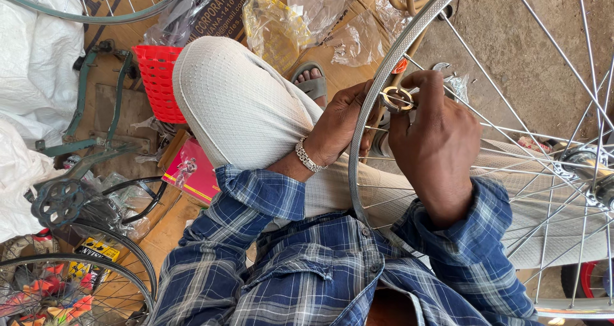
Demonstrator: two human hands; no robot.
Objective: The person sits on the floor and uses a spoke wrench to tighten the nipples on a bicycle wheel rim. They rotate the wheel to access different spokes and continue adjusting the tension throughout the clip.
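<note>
Plaid sleeve (pixel 256 198); left hand (pixel 342 124) grip clamped on dimpled steel rim (pixel 374 102); right hand (pixel 435 144) pinching round spoke key (pixel 398 99).

Workspace was ground level, outdoors-ish, daylight, no walls in view. Floor (pixel 524 38) top right was bare grey concrete/dirt. Flattened brown cardboard (pixel 358 70) covered the ground at centre, w/ crumpled clear plastic bags (pixel 307 13) on it. Red plastic basket (pixel 157 83) sat upper left, next to a green bike frame (pixel 96 118). White sacking (pixel 32 57) along the left edge. Black-tyred wheels (pixel 77 287) stacked bottom left. Pink-red booklet (pixel 192 172) lay on the cardboard nr the basket.
</note>
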